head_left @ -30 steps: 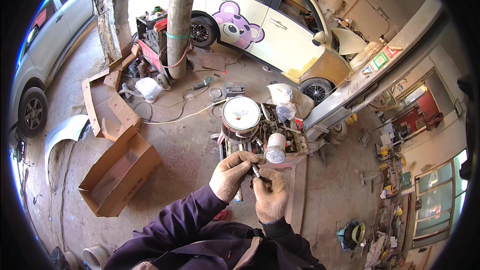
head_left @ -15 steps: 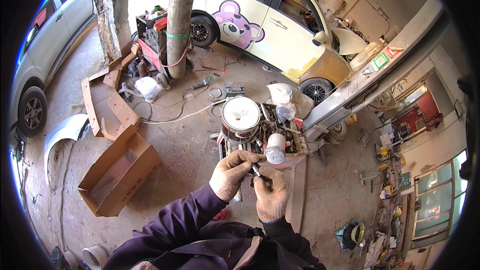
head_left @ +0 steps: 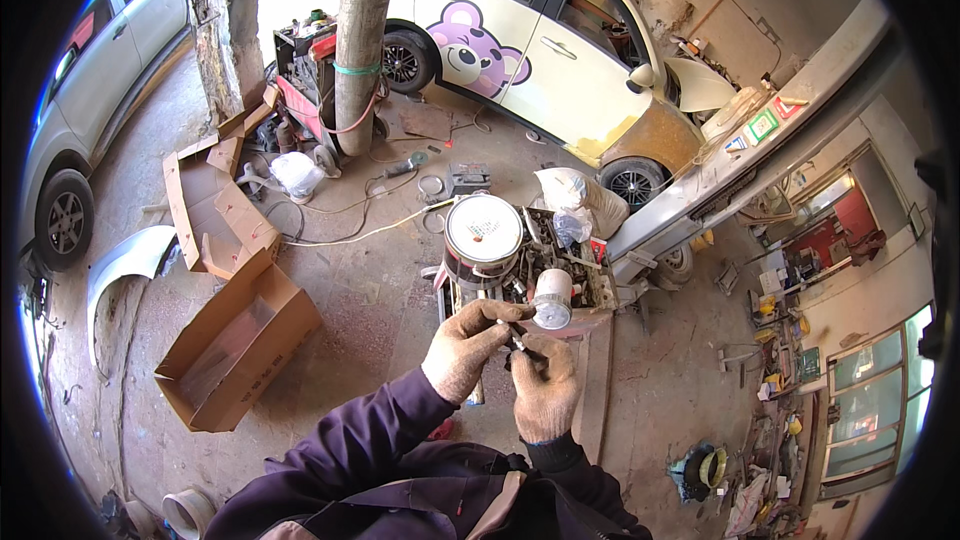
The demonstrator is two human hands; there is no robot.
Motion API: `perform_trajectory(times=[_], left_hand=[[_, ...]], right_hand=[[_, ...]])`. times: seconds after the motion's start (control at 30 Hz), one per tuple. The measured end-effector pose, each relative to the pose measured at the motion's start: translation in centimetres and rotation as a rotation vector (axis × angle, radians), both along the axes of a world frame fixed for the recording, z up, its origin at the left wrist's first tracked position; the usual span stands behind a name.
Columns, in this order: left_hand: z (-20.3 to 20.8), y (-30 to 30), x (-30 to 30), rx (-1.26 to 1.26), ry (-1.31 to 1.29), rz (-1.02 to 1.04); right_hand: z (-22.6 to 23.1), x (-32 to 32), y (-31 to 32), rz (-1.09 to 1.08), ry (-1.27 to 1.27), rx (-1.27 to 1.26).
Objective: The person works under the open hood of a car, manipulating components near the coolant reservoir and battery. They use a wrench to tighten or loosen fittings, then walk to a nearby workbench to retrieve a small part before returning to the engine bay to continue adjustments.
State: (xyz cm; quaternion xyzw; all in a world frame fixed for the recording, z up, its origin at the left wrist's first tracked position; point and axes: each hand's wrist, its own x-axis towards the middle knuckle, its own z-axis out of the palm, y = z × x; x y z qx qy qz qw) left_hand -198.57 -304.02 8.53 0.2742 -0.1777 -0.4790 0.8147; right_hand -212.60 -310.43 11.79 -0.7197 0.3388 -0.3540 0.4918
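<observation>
My left hand [head_left: 466, 348], in a tan work glove, is closed in a pinch at one end of a small slim metal piece [head_left: 517, 341]. The same piece runs down into the curled gloved fingers of my right hand [head_left: 545, 388]; its exact kind is too small to make out. Just beyond my fingertips, a small whitish can [head_left: 552, 298] lies tilted at the near side of a tool-filled cart [head_left: 597, 292]. A large paint bucket [head_left: 484, 230] with a white lid stands on the cart's left part.
An opened cardboard box [head_left: 237, 355] and a flattened carton [head_left: 205, 215] lie on the floor to the left, near a white fender [head_left: 122, 270]. Behind the cart are a full sack [head_left: 590, 200], a gas cylinder [head_left: 360, 50] and a cream car [head_left: 570, 70]. A lift post [head_left: 745, 150] rises right.
Both hands have shifted very slightly to the right. The small metal piece between them has turned a little and shows a brighter end.
</observation>
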Motion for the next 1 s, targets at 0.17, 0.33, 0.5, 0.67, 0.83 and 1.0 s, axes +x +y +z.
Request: perform_trajectory(times=[0.17, 0.33, 0.5, 0.67, 0.83, 1.0], left_hand=[[-0.4, -0.5, -0.1, 0.14, -0.048, 0.079], [-1.2, -0.3, 0.4, 0.198, -0.014, 0.03], [-1.5, -0.2, 0.3, 0.144, 0.049, 0.029], [-1.6, 0.0, 0.5, 0.149, 0.059, 0.019], [-1.6, 0.1, 0.5, 0.137, 0.059, 0.036], [-1.1, 0.2, 0.4, 0.141, -0.001, 0.078]], right_hand=[[0.1, 0.1, -0.1, 0.007, 0.039, -0.146], [0.1, 0.3, 0.0, 0.012, 0.038, -0.154], [0.0, 0.4, 0.1, -0.001, 0.061, -0.172], [0.1, 0.6, 0.3, -0.004, 0.032, -0.118], [-0.2, 0.8, 0.3, -0.004, 0.015, -0.1], [-0.4, 0.7, 0.3, -0.006, 0.051, -0.127]])
